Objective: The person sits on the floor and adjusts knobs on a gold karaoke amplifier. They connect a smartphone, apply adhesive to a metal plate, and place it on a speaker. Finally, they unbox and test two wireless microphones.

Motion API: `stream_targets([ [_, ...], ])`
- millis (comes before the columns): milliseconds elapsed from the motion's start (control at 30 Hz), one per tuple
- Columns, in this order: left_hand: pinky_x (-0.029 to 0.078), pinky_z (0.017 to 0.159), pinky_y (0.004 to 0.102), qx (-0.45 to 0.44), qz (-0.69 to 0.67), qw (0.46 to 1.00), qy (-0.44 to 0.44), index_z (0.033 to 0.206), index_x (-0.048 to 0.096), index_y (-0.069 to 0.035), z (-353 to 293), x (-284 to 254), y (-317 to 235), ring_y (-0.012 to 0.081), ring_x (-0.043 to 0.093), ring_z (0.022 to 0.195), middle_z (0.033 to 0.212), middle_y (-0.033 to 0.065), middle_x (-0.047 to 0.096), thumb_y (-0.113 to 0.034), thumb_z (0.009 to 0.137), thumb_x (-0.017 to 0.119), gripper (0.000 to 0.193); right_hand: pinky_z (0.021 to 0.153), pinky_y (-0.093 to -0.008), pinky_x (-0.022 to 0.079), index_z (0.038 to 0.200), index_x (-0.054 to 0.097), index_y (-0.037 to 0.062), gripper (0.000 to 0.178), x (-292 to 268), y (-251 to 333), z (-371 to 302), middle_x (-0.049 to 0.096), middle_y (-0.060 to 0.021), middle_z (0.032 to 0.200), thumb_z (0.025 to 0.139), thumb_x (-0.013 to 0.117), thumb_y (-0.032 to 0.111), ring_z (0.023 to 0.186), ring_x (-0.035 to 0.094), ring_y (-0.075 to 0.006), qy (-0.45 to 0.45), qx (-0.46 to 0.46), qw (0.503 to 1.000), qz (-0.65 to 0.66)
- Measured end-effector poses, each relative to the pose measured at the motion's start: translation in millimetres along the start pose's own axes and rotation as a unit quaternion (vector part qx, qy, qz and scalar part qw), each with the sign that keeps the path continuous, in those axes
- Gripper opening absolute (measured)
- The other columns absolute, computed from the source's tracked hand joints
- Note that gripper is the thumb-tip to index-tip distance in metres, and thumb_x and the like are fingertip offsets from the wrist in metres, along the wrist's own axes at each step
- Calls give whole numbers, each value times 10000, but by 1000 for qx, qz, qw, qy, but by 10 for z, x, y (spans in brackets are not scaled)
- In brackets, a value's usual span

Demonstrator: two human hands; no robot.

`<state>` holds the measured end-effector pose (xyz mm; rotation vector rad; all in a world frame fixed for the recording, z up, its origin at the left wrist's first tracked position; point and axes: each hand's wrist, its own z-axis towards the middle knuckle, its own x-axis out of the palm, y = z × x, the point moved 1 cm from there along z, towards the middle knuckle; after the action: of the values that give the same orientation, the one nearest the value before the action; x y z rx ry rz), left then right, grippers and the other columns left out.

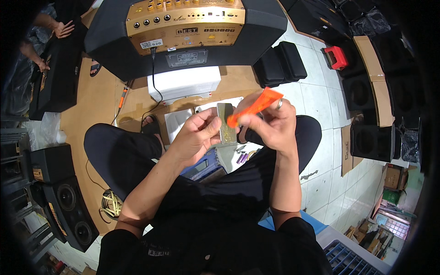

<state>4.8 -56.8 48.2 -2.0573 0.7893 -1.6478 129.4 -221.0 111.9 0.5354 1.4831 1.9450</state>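
Note:
Between the thumb and fingers of my left hand (199, 135) is a small flat rectangular plate (226, 133), held upright above my lap. Its face carries a glossy yellowish smear. My right hand (277, 126) grips an orange squeeze tube (265, 100), flattened at its upper end. The tube's lower end points at the plate and is very close to it; I cannot tell whether they touch. Below my hands, between my legs, lie a blue box-like item (201, 167) and some small purple cylinders (241, 158).
A large black speaker with a gold control panel (160, 34) stands ahead, above a white block (183, 83). An orange-handled tool (123, 97) and cables lie left. Another person's hands (64, 30) are at far left. Black cases (280, 64) and a red stool (337, 57) stand right.

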Motion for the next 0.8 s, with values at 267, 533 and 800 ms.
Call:
stream_targets([
  [267,534,1039,418,-5,62,998,31,1459,476,-9,-25,90,-28,255,666,1173,1258,159,662,-230,1076,553,449,854,-310,566,1039,729,-35,252,-6,-64,67,765,-106,954,836,855,44,924,721,-155,-57,-67,995,-46],
  [533,536,1018,397,15,49,999,4,1420,525,-32,-31,-9,1,225,670,1167,1265,123,669,-204,1061,590,403,836,-296,548,1042,736,-26,264,-21,-66,10,755,-89,973,833,867,67,901,704,-138,-27,-59,996,-54],
  [800,537,985,358,63,28,997,24,1405,562,-51,65,37,27,230,654,1208,1293,118,672,-170,1056,599,370,842,-355,523,1165,616,17,242,-447,168,-184,641,-103,1019,1002,672,187,914,629,-186,-77,-134,970,188],
])
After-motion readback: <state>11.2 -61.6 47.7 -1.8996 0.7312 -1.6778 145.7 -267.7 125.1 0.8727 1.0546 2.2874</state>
